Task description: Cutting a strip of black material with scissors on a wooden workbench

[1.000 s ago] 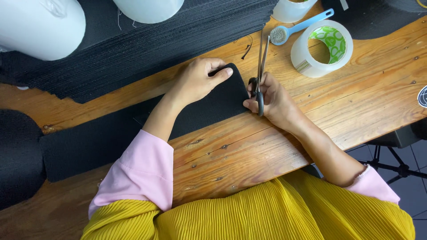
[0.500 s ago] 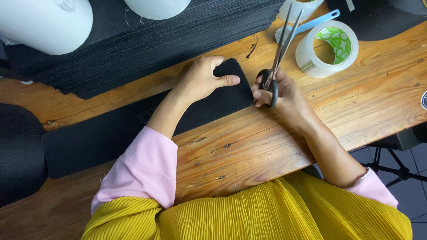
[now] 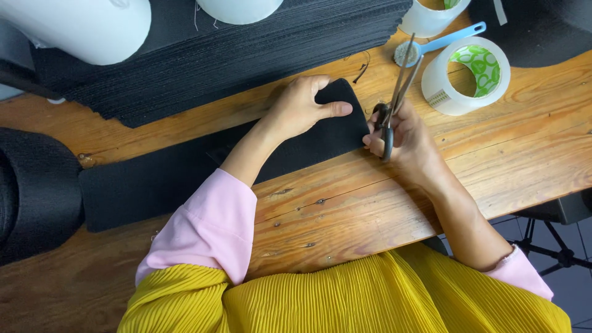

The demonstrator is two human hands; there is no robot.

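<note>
Left hand (image 3: 300, 111) presses black strip (image 3: 185, 172); right hand (image 3: 401, 132) beside, gripping scissors (image 3: 394, 92).

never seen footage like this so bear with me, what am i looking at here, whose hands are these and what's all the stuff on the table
There is no machine: the camera sits on a person's head and looks down at their own two bare hands over a wooden table. The yellow cloth and pink sleeves at the bottom are that person's clothes.

The left hand presses flat on the rounded end of a black fabric strip lying across the table. The right hand holds scissors, blades pointing away, just beside that end.

Behind lie a stack of black fabric pieces, a roll of clear tape and a small blue-handled tool. White rounded objects sit at the top left; I cannot tell what they are.
</note>
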